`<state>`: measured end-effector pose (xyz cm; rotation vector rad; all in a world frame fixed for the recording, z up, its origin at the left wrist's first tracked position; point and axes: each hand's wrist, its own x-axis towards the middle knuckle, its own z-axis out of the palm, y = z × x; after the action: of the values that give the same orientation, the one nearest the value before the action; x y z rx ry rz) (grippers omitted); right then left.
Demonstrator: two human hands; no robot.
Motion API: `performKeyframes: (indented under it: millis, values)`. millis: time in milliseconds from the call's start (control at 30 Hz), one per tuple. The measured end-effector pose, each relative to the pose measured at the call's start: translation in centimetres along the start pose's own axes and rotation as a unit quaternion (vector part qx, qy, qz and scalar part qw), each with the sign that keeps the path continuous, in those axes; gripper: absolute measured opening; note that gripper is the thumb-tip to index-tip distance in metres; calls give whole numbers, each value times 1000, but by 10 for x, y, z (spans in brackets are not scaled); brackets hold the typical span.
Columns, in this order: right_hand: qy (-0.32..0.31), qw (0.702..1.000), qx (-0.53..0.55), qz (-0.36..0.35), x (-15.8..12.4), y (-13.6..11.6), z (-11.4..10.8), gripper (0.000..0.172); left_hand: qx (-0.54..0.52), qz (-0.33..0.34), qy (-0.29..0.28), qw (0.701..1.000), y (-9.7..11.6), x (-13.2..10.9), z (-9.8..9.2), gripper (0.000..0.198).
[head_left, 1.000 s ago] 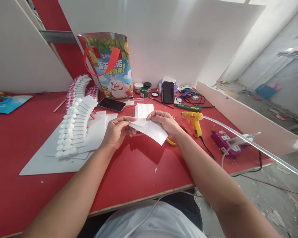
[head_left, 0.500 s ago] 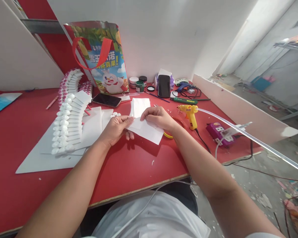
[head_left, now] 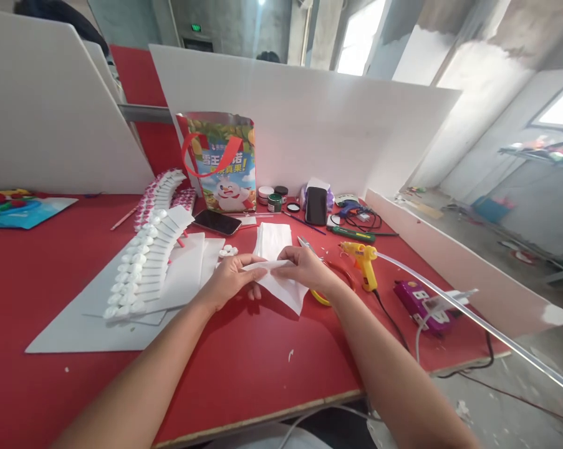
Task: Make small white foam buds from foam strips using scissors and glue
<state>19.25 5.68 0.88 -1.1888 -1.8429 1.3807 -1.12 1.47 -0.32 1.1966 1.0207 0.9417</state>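
Between both hands hangs a thin white sheet of paper (head_left: 287, 292), its lower corner drooping above the red table. My left hand (head_left: 232, 279) pinches the sheet's upper left edge between thumb and fingers. At the top edge, close beside it, my right hand (head_left: 302, 268) grips the same sheet. Just behind the hands lies a stack of white paper (head_left: 274, 241). Scissors with red and yellow handles (head_left: 325, 299) lie partly hidden beneath my right hand and wrist. Small white rolled pieces (head_left: 228, 251) sit behind my left hand.
Left are white boards (head_left: 75, 324) bearing a curved row of white-tipped pieces (head_left: 138, 265). A yellow glue gun (head_left: 366, 265) with a long clear stick stands right, near a purple box (head_left: 421, 307). Behind are a phone (head_left: 216, 222), paint jars (head_left: 275, 202) and a printed bag (head_left: 229, 178).
The view has tilted upward, showing more of the room beyond the partition. My fingers have moved closer together along the sheet's top edge, and the sheet is now bent.
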Motion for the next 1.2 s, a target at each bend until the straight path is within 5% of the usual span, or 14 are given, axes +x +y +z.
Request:
performKeyframes:
  millis: [267, 467, 767, 933, 1200]
  values:
    - [-49, 996, 69, 4, -8, -7, -5, 44, -21, 29, 2, 999, -3, 1, -5, 29]
    - [-58, 968, 219, 108, -11, -14, -7, 63, -8, 54, -26, 998, 0, -2, -3, 22]
    - [-97, 983, 126, 95, -12, -15, 10, 40, 39, 66, -12, 997, -4, 0, -3, 20]
    - [-83, 988, 108, 75, -5, -5, 7, 50, 16, 50, 45, 998, -2, 1, -1, 23]
    - [-28, 999, 23, 34, -3, -2, 8, 49, -26, 11, 30, 999, -7, 3, -5, 32]
